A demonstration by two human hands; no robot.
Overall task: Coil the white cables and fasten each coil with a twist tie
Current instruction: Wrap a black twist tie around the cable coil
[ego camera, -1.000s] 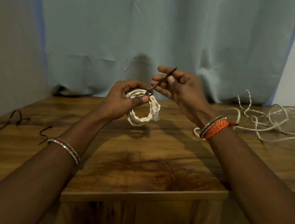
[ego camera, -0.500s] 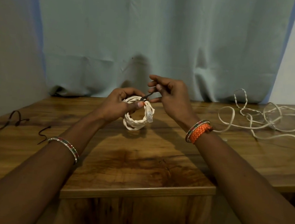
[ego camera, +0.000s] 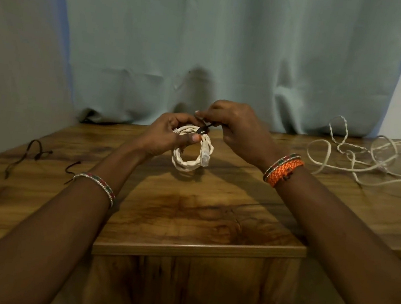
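A small coil of white cable [ego camera: 188, 161] hangs just above the wooden table [ego camera: 186, 215], with a clear plug [ego camera: 205, 156] dangling on its right side. My left hand [ego camera: 168, 135] grips the coil's top, thumb pressed on it. A dark twist tie [ego camera: 204, 129] is wrapped at the coil's top, and my right hand [ego camera: 235, 128] pinches its free end close to the coil. A loose tangle of white cable [ego camera: 370, 160] lies on the table at the right.
Two spare dark twist ties [ego camera: 30, 153] [ego camera: 72, 170] lie on the table at the left. A pale curtain [ego camera: 206, 51] hangs behind the table. The table's front edge runs below my forearms.
My right hand has come down and closer to the coil, bringing the twist tie's free end from raised high to low against the coil's top. The coil stays in my left hand.
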